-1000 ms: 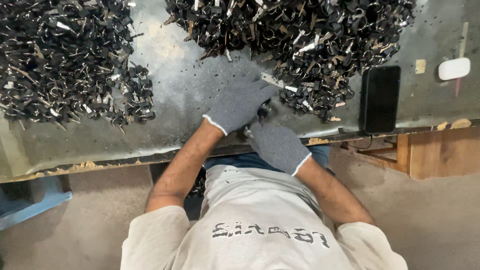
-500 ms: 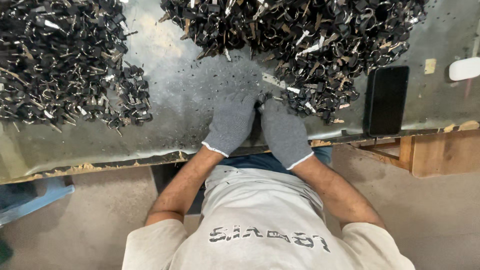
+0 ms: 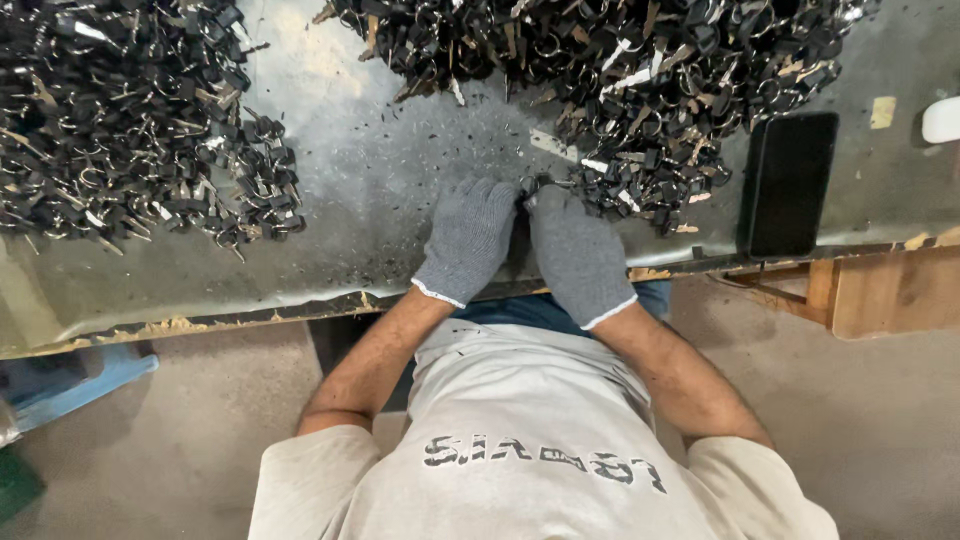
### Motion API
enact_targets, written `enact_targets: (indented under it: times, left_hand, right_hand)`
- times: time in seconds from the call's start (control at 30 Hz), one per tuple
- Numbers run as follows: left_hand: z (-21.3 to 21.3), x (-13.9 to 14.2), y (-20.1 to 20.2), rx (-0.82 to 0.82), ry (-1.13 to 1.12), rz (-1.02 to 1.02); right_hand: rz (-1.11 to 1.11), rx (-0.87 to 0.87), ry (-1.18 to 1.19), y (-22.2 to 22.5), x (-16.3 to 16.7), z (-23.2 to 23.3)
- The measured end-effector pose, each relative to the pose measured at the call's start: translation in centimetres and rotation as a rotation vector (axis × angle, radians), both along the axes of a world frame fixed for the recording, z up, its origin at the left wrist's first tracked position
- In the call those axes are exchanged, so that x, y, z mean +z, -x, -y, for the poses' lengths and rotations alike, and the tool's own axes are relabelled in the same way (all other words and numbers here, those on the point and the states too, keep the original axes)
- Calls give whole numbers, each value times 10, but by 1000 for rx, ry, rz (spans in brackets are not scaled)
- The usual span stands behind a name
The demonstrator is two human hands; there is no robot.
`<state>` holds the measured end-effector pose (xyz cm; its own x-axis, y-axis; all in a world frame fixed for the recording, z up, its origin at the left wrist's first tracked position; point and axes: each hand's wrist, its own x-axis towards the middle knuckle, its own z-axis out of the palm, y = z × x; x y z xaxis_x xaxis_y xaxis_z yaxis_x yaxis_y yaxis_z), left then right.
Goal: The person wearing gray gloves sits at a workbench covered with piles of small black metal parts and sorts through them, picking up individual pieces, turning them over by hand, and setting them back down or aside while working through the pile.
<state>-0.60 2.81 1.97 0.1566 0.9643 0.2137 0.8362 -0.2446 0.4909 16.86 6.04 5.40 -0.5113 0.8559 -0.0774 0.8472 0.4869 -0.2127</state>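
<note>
Both my hands wear grey knit gloves and rest side by side on the grey metal table (image 3: 370,200), near its front edge. My left hand (image 3: 468,238) and my right hand (image 3: 578,250) meet fingertip to fingertip on a small dark metal piece (image 3: 533,186). That piece lies at the near edge of a big heap of black and silver metal parts (image 3: 620,70). The gloves hide most of the piece, so its shape is unclear.
A second heap of similar parts (image 3: 110,120) covers the table's left side. A black phone (image 3: 790,180) lies flat at the right, with a white object (image 3: 942,120) beyond it. A wooden frame (image 3: 890,295) sits under the right edge, and a blue item (image 3: 70,385) is on the floor at left.
My left hand drew back from the heap. My right hand came up from the table edge, and the two now meet on the small piece.
</note>
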Motion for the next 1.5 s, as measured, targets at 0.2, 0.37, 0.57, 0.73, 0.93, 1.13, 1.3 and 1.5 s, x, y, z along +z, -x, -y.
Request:
enact_targets:
  times: [0.2,0.37,0.57,0.73,0.93,1.13,1.3,1.5]
  left_hand:
    - [1,-2,-3,-19,-17,-17]
    - [2,-1,0,-22,-38,7]
    - [1,-3,0,23,-25,-21]
    - [0,3,2,79,-79,102]
    - [7,4,4,-15,-68,153]
    - [10,5,3,19,-65,148]
    - [14,10,0,83,-104,59]
    - [11,10,4,120,14,53]
  right_hand:
    - [-115,92,83,2,-1,-4]
    - [-26,2,103,5,5,-6]
    - [-20,46,50,-3,6,-4]
    - [-67,46,160,-13,-1,-3]
    - [134,145,-137,-3,-12,16]
    - [-261,177,336,-6,0,-22]
    - [-128,-53,369,-8,3,-14]
    - [65,90,55,-13,0,16]
